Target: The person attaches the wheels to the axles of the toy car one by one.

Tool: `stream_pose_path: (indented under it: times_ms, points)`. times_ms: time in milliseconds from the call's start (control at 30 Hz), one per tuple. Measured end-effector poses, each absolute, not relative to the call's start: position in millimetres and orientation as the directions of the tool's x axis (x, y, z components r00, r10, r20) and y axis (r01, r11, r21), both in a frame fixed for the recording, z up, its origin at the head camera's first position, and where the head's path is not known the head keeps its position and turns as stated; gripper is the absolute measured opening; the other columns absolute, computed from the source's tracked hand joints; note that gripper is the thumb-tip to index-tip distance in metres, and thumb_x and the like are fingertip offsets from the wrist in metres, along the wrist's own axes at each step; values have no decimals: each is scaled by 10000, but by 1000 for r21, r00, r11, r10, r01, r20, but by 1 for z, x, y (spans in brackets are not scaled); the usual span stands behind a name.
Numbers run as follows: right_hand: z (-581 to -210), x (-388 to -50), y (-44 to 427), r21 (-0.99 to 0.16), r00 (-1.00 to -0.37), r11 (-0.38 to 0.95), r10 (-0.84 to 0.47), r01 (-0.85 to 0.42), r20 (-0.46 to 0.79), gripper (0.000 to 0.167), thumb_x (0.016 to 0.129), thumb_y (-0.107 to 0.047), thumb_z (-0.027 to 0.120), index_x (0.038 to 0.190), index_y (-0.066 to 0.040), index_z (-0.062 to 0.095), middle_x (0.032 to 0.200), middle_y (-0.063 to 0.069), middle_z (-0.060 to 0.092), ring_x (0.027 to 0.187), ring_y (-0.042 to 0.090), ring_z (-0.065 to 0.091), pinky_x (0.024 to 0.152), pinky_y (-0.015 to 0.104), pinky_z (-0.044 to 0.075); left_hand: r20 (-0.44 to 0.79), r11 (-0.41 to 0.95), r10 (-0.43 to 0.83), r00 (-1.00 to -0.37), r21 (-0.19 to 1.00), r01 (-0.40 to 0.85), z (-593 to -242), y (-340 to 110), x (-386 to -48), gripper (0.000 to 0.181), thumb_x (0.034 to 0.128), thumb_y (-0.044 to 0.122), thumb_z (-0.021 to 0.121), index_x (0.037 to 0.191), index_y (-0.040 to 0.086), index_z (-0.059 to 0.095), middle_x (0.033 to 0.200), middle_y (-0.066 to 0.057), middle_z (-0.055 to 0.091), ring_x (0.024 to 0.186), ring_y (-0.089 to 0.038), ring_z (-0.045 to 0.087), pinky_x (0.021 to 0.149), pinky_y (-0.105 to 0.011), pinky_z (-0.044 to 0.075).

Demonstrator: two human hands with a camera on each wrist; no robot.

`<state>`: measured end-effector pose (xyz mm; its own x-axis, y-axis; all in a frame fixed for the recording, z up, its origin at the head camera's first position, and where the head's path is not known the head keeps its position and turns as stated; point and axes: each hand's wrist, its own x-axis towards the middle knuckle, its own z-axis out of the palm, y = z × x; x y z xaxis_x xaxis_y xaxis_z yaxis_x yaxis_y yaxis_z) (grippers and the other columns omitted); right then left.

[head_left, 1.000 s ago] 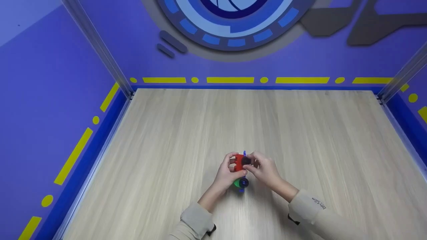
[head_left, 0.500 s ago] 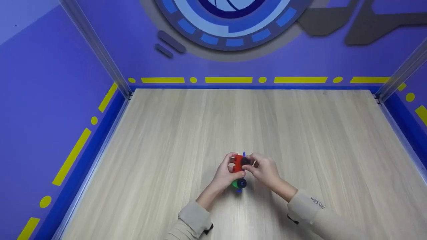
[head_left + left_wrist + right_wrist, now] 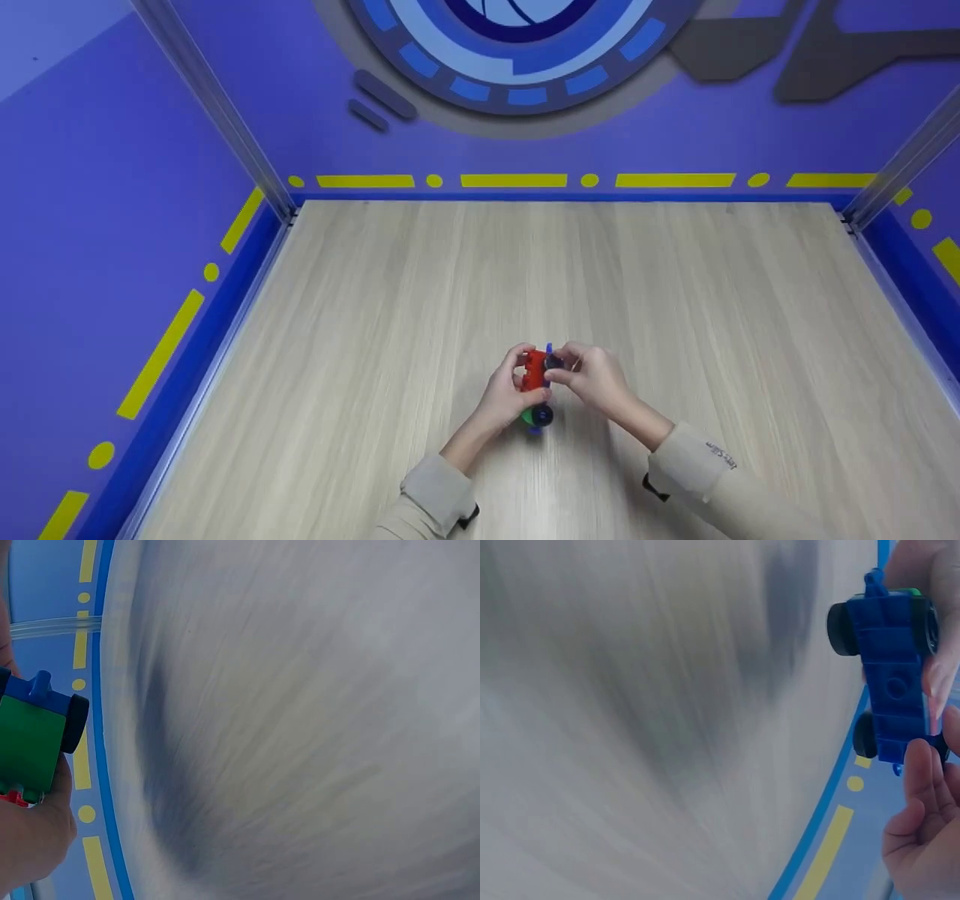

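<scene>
A toy car (image 3: 535, 369) is held above the table, tipped on its side. In the right wrist view its blue chassis (image 3: 892, 682) shows from below, with black wheels on both sides. A green block (image 3: 30, 739) sits on the chassis in the left wrist view, with a little red beside it. My left hand (image 3: 501, 394) grips the car's body around the red and green blocks. My right hand (image 3: 598, 380) pinches a black wheel (image 3: 553, 361) at the far end; its fingers hide most of that wheel. Another wheel (image 3: 541, 415) shows at the near end.
Below the hands lies a wood-grain tabletop (image 3: 420, 300). Blue panels (image 3: 225, 135) with yellow dashes stand along its back and sides, joined by metal corner posts (image 3: 232, 112).
My right fingers have shifted slightly on the far wheel, which shows less of its face now. The car has dropped slightly in the head view. My left hand keeps its grip.
</scene>
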<state>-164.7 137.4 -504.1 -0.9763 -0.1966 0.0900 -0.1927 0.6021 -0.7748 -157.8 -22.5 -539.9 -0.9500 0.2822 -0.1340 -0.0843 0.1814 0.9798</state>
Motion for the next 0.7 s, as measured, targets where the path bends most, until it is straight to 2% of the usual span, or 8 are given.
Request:
stream_pose_path:
  times_ms: [133, 400, 533, 700]
  points:
    - [-503, -165, 138, -791, -979, 592, -198, -155, 44, 148, 722, -161, 707, 837, -93, 643, 742, 11, 636, 626, 89, 521, 528, 199, 437, -113, 195, 285, -952, 979, -58, -539, -23, -157, 628, 747, 117, 680, 1278, 206, 355, 1229, -102, 429, 790, -131, 488, 738, -278, 462]
    - [-505, -161, 138, -796, -978, 576, -187, -184, 91, 170, 720, -160, 704, 852, -99, 617, 784, 18, 643, 630, 85, 532, 522, 186, 447, -99, 209, 281, -955, 977, -39, -537, -23, -159, 616, 745, 98, 678, 1264, 230, 373, 1236, -98, 438, 803, -135, 485, 720, -255, 461]
    - [-507, -158, 136, -769, -971, 594, -174, -235, 163, 168, 712, -160, 707, 840, -100, 616, 779, 14, 649, 651, 72, 540, 558, 180, 457, -93, 218, 282, -955, 976, -31, -535, -24, -159, 616, 744, 97, 677, 1265, 226, 376, 1231, -97, 448, 788, -132, 477, 706, -245, 455]
    - [-511, -153, 132, -699, -935, 627, -163, -344, 314, 186, 701, -147, 713, 842, -73, 616, 760, 37, 659, 652, 80, 589, 595, 184, 490, -93, 215, 285, -954, 976, -31, -535, -24, -160, 612, 744, 99, 677, 1265, 218, 378, 1223, -93, 452, 794, -137, 470, 705, -243, 450]
